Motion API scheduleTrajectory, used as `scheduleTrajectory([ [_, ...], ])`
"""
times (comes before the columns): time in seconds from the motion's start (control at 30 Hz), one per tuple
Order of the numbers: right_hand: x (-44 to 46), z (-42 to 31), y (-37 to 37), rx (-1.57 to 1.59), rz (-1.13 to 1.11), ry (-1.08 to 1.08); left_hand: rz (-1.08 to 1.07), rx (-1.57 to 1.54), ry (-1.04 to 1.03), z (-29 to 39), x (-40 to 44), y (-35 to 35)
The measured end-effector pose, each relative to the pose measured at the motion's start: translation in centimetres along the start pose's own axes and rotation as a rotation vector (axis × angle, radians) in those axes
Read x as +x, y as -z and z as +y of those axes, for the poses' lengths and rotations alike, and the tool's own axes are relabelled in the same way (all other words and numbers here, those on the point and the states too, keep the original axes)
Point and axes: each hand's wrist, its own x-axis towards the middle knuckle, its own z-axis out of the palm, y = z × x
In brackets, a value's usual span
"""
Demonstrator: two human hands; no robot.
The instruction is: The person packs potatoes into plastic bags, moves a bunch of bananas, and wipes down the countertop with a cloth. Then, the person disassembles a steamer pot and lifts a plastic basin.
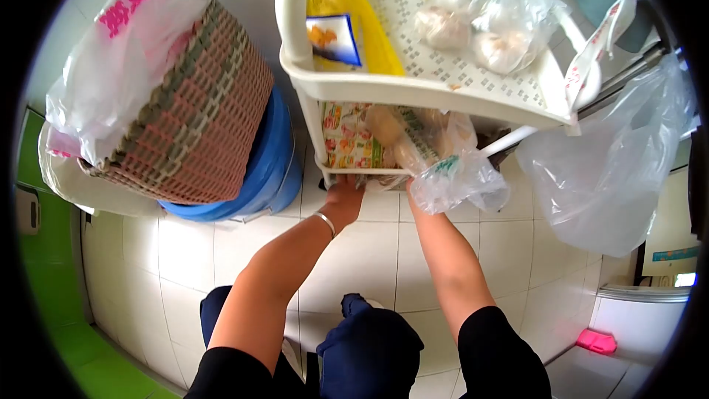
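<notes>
Both my arms reach down to the foot of a white plastic rack (436, 94). My left hand (346, 191), with a silver bangle on its wrist, is at the lower shelf's front edge (362, 172); its fingers pass under that edge and are mostly hidden. The right wrist (416, 198) also meets the edge, and the shelf and a clear plastic bag (461, 185) hide that hand. The lower shelf holds a colourful printed packet (343, 133) and bagged pale roundish items (388, 129). What my hands touch underneath cannot be seen.
The top shelf carries a yellow bag (362, 11) and clear bags of whitish bulbs (502, 48). At left, a woven basket (196, 114) sits on a blue bucket (281, 159). A large clear bag (609, 162) hangs at right, above the tiled floor (354, 258).
</notes>
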Motion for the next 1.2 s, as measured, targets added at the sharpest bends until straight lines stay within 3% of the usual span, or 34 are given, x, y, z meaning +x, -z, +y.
scheduleTrajectory([
  [0.13, 0.2, 3.0, 0.9, -0.734, -0.053, 0.304, 0.0, 0.093, -0.143, 0.5, -4.5, 3.6],
  [0.2, -0.5, 4.1, 1.7, -0.978, -0.15, 0.47, 0.292, 0.111, -0.291, 0.5, -6.4, 3.2],
  [0.27, -2.2, 4.8, 2.7, -1.029, -0.273, 0.542, 0.425, -0.136, -0.443, 0.9, -8.9, 5.3],
  [0.33, -5.6, 3.4, 5.5, -0.795, -0.479, 0.327, 0.517, -0.176, -0.547, 1.1, -11.8, 8.8],
  [0.37, -7.8, 1.7, 6.9, -0.551, -0.686, 0.11, 0.602, -0.225, -0.638, 1.1, -13.4, 10.6],
  [0.43, -13.0, -8.6, 8.1, -0.674, -0.933, -0.053, 0.685, -0.214, -0.687, 0.7, -16.0, 14.4],
  [0.5, -15.2, -15.3, 8.6, -0.682, -1.207, -0.028, 0.81, -0.17, -0.743, 0.4, -18.4, 18.2],
  [0.53, -16.0, -19.4, 8.4, -0.684, -1.199, -0.033, 0.806, -0.174, -0.751, 0.2, -19.7, 19.9],
  [0.6, -16.5, -27.5, 7.1, -0.891, -1.556, 0.356, 0.852, -0.061, -0.826, -0.5, -21.9, 23.7],
  [0.67, -17.4, -32.5, 6.5, -0.938, -1.573, 0.386, 0.867, -0.041, -0.835, -0.7, -24.2, 26.8],
  [0.83, -21.2, -42.6, 4.2, -1.143, -1.613, 0.602, 0.832, -0.355, -0.699, -0.4, -32.5, 32.5],
  [0.93, -23.3, -49.3, 4.0, -0.974, -1.154, 0.767, 0.86, -0.488, -0.548, -0.3, -37.9, 35.9],
  [1.03, -25.7, -56.1, 5.2, -1.058, -1.001, 0.691, 0.779, -0.735, -0.296, -1.0, -44.3, 39.5],
  [1.2, -31.3, -66.7, 6.1, -1.125, -1.19, 0.586, 0.877, -0.796, 0.172, -3.9, -59.1, 47.4],
])
